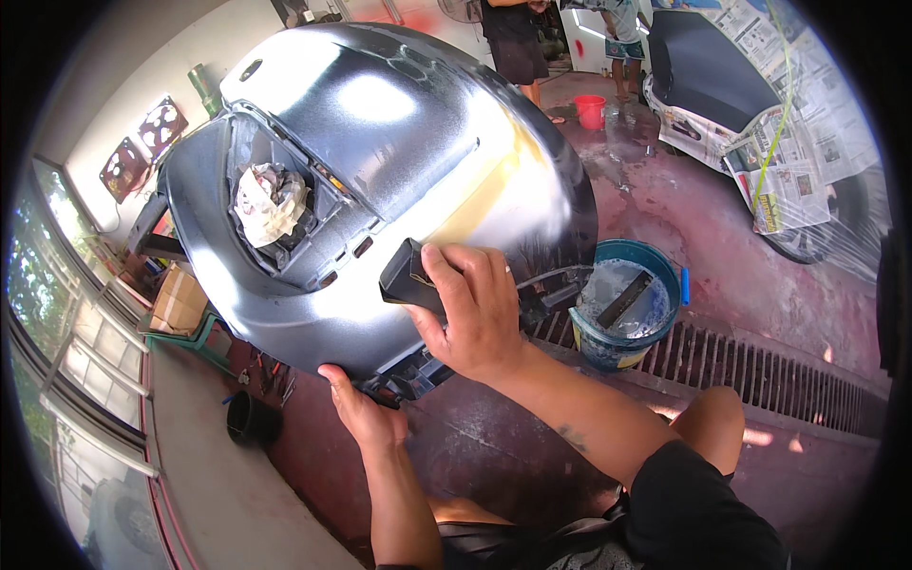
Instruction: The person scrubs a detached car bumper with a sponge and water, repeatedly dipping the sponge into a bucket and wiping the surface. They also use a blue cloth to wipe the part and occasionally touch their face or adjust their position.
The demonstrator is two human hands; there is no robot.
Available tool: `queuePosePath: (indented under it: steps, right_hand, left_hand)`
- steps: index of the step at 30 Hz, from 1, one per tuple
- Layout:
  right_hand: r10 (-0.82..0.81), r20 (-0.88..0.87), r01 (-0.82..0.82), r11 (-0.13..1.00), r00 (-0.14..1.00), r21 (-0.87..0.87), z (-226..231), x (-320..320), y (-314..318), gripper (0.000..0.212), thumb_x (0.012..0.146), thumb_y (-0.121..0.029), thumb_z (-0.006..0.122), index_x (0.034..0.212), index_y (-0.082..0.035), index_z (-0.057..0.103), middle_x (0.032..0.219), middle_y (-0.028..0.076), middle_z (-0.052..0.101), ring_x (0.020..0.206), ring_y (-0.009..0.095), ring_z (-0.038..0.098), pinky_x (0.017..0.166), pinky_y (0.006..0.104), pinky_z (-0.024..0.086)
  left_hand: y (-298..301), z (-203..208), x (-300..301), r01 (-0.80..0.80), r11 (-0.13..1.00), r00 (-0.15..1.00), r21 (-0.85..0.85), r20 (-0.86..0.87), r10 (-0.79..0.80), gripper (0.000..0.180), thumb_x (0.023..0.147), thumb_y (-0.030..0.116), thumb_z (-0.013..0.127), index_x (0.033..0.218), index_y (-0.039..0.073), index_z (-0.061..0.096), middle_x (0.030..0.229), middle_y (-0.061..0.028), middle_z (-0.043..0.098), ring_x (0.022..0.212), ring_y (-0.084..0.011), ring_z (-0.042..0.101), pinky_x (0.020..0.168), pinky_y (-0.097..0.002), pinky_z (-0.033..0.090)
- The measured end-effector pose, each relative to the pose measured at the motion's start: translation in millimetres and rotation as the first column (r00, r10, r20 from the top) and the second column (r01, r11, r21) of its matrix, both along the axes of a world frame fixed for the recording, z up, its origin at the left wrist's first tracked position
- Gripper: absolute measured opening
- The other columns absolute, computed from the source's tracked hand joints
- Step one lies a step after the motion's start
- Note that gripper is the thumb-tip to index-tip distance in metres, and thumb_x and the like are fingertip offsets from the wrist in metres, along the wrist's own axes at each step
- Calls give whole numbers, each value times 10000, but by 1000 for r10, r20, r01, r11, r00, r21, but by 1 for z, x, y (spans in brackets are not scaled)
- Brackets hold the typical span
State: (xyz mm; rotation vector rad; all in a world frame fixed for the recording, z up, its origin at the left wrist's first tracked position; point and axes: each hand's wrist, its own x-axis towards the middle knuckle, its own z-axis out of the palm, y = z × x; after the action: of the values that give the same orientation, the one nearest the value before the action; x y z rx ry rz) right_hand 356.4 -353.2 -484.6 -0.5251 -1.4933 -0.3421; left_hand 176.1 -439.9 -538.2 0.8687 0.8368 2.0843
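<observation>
A large curved car bumper (399, 176) fills the upper middle, its surface patchy black, grey, white and yellowish, with wet-looking glare. My right hand (475, 309) is closed around a dark block (410, 275), which looks like a sanding block wrapped in sandpaper. That block lies against the bumper near its lower edge, right of the rectangular slots. Lower left, my left hand (366, 408) grips the bumper's near edge, thumb on top and fingers hidden underneath. Crumpled paper (269, 201) sits in the bumper's recessed opening.
To the right, a teal bucket (594, 349) holds cloudy water and a dark strip, beside a floor grate (722, 366). Newspaper and plastic cover a vehicle (798, 180) at far right. A red bucket (589, 112) and two people stand behind. A black pot (252, 418) and cardboard box (179, 296) are left.
</observation>
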Motion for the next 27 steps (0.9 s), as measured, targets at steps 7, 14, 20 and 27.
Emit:
queuePosePath:
  steps: [7,14,20,27]
  right_hand:
    - [-86,-183,85,996,979,-11,4,14,22,640,956,-252,812,1473,37,568,1289,238,636,1132,442,598,958,536,505]
    - [-184,-204,189,982,961,7,5,48,56,657,923,-247,847,1466,15,585,1353,227,640,1159,397,623,1004,505,504]
    - [-77,73,72,995,994,68,1,20,11,645,945,-268,810,1488,-5,584,1345,198,654,1121,405,631,976,537,510]
    - [6,102,-9,999,995,31,-9,-4,-9,634,937,-272,824,1479,-18,616,1369,171,669,1184,386,630,1031,524,494]
  left_hand:
    - [1,-2,-4,30,1000,1000,-5,-7,-30,810,1109,665,535,1641,60,453,1587,-66,573,1384,-238,597,1117,-399,489]
    - [-3,-3,-1,13,1000,1000,-27,-6,-13,785,1126,642,518,1647,59,445,1605,-74,562,1421,-243,581,1159,-416,477]
    - [-5,0,-6,59,998,998,-14,-14,-60,792,1124,646,519,1645,53,446,1611,-64,557,1426,-235,569,1163,-403,464]
    - [2,-10,-7,111,994,993,-1,35,-111,795,1121,657,520,1640,58,455,1596,-61,567,1380,-227,594,1126,-390,485]
